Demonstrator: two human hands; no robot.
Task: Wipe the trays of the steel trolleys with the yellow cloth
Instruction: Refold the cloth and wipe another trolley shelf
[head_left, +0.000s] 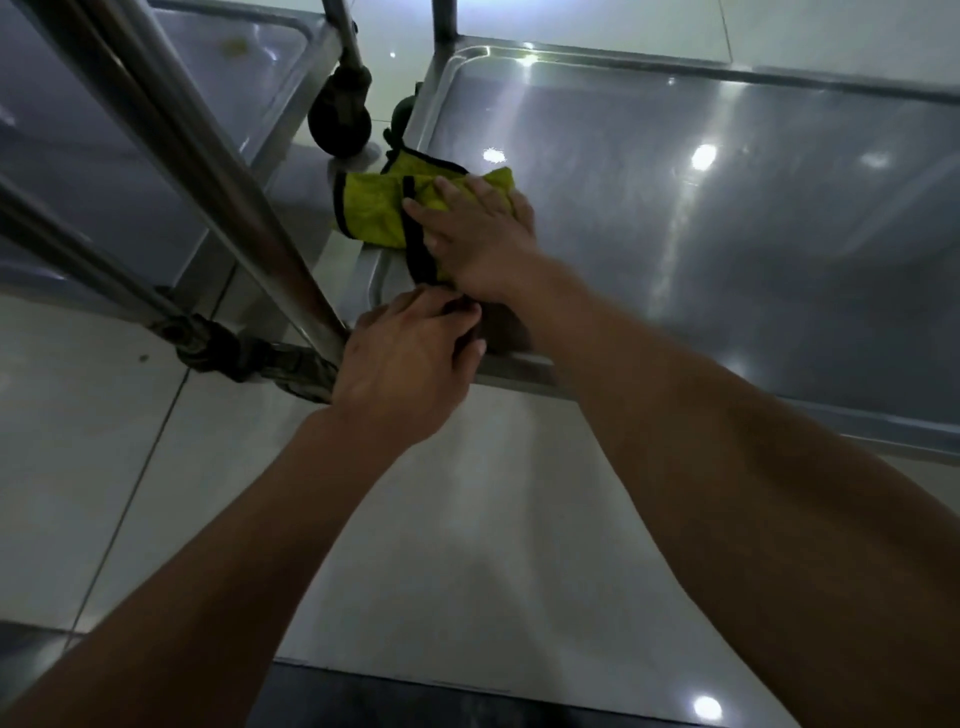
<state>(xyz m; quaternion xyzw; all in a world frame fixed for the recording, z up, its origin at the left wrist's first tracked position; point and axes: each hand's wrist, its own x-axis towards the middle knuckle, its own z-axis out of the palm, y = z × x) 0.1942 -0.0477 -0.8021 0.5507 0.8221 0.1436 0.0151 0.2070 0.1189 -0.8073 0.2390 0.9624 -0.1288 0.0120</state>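
My right hand (480, 234) lies flat, fingers straight and together, pressing the yellow microfibre cloth with black edging (387, 208) onto the near left corner of the shiny steel trolley tray (701, 218). Part of the cloth hangs over the tray's left rim, bunched and folded. My left hand (405, 358) sits just below the right one at the tray's front corner, its fingers curled over what looks like the dark hem of the cloth at the rim; I cannot tell for sure what that grip is closed around. The two hands are almost touching. Beside my left hand a round steel trolley upright (208, 171) runs diagonally up to the left. Behind it is a second steel tray (244, 78), with a black caster wheel (340, 122) standing on the pale tiled floor (467, 519).
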